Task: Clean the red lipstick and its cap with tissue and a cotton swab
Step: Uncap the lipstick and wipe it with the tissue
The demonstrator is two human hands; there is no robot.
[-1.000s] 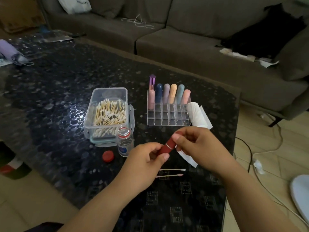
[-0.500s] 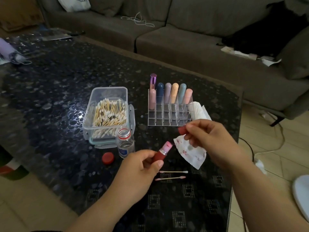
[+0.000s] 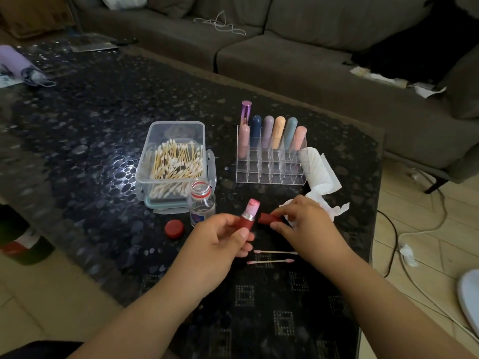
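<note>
Left hand grips the lipstick mid-frame; right hand pinches cap and tissue. Wiping gently would spare the soft tip.

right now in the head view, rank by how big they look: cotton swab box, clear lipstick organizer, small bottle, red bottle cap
1. cotton swab box and clear lipstick organizer: look alike, unranked
2. small bottle
3. red bottle cap

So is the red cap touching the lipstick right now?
Apart. The head view shows dark table between the cap in the right hand and the lipstick in the left hand.
</note>
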